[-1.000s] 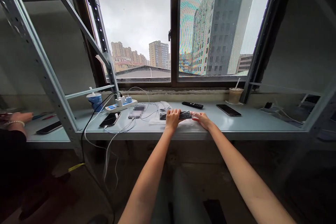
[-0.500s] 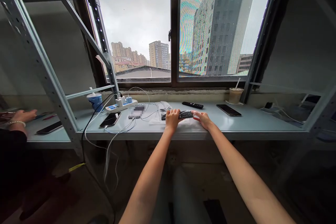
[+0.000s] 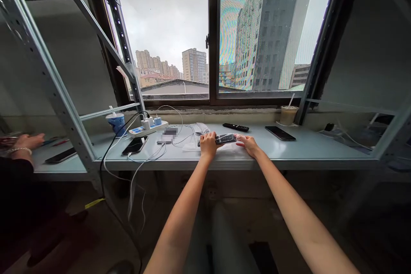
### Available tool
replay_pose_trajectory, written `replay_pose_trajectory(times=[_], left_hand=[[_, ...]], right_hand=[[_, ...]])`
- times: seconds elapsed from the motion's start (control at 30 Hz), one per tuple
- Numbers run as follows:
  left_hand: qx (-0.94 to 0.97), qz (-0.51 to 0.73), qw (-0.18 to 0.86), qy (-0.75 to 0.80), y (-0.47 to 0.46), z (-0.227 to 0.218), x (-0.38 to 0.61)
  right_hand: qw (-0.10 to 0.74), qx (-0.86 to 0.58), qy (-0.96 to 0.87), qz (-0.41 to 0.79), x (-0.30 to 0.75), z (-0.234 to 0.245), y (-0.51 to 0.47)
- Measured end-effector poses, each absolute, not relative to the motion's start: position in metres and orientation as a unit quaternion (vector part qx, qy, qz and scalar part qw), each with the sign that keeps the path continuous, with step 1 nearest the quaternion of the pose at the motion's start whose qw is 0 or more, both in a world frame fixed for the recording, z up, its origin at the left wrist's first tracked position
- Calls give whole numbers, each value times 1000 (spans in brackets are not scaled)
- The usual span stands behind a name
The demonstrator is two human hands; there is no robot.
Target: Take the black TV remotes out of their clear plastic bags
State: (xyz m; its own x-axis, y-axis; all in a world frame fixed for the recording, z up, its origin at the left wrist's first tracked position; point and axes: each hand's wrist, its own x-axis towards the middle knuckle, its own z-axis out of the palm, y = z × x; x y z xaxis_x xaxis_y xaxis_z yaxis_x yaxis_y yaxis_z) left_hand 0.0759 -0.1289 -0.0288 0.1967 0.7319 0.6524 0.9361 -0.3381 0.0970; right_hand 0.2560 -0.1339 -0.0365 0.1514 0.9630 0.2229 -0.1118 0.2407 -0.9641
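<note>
My left hand (image 3: 208,145) grips the left end of a black remote control (image 3: 224,138) wrapped in a clear plastic bag, fingers curled over it. At the bag's right end my right hand (image 3: 247,144) pinches the plastic. The remote is held slightly tilted just above the pale blue shelf top (image 3: 302,154). More clear plastic (image 3: 192,147) lies flat under my left hand.
A second black remote (image 3: 236,127) and a dark phone (image 3: 280,133) lie behind my hands. A drink cup (image 3: 288,115) stands by the window. Left are a power strip (image 3: 148,128), cables, a phone (image 3: 135,146) and a blue cup (image 3: 116,122). Another person's hand (image 3: 27,141) rests at far left.
The bagged remote has risen slightly and tilted, its right end higher. My right hand shifted a little along the bag's end. The other person's hand moved slightly right.
</note>
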Motion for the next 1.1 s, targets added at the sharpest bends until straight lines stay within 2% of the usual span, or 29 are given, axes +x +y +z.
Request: replay_pose_trajectory(times=[0.3,0.47,0.6,1.1], left_hand=[[-739,-315,155,-575,-130,-27,74],[-779,-301,162,-526,-129,-26,74],[-805,-292,168,-488,-129,-27,76],[-783,-296,194,-511,-131,-27,76]], right_hand=[[591,-456,-511,425,251,-36,-134],[584,-451,-519,431,252,-36,-136],[594,-444,-513,433,252,-36,-137],[636,-440,-477,418,253,-39,-131]])
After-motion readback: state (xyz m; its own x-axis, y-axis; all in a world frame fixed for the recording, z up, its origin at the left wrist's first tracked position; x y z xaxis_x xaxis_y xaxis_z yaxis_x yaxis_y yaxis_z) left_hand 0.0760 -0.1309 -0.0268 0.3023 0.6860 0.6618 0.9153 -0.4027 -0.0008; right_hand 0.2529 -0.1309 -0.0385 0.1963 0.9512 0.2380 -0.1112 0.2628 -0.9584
